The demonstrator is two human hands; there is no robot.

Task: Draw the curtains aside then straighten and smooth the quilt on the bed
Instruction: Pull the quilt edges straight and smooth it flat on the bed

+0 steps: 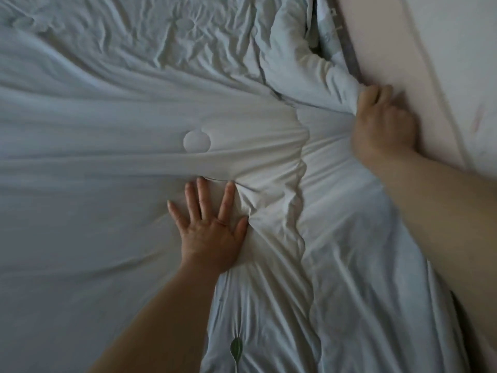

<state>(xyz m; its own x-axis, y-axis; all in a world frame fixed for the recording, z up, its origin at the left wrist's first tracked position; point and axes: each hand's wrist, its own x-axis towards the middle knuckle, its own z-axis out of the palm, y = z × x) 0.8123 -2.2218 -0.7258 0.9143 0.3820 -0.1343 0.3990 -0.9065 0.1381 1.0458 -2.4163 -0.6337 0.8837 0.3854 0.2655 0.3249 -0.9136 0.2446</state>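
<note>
Quilt (94, 111) lay across the whole view: pale, thin, heavily creased. Landmark taken: round stitched patch (196, 141) near its middle.

Left hand (211, 238), just below the patch, lay flat with fingers spread and straight, pressing the cloth and gripping nothing.

Right hand (383, 125), well to the right of the patch and slightly above it, had its fingers curled round a bunched fold at the quilt's edge, against a pale pink panel (403, 49).

A ridge of gathered folds ran down between patch and right hand.

Judgement: light, soft, limp cloth that slides and wrinkles readily; not fragile. Best taken at the edge in a full fistful, a flat palm anchoring while the other hand pulls taut.

Curtains not in view.
</note>
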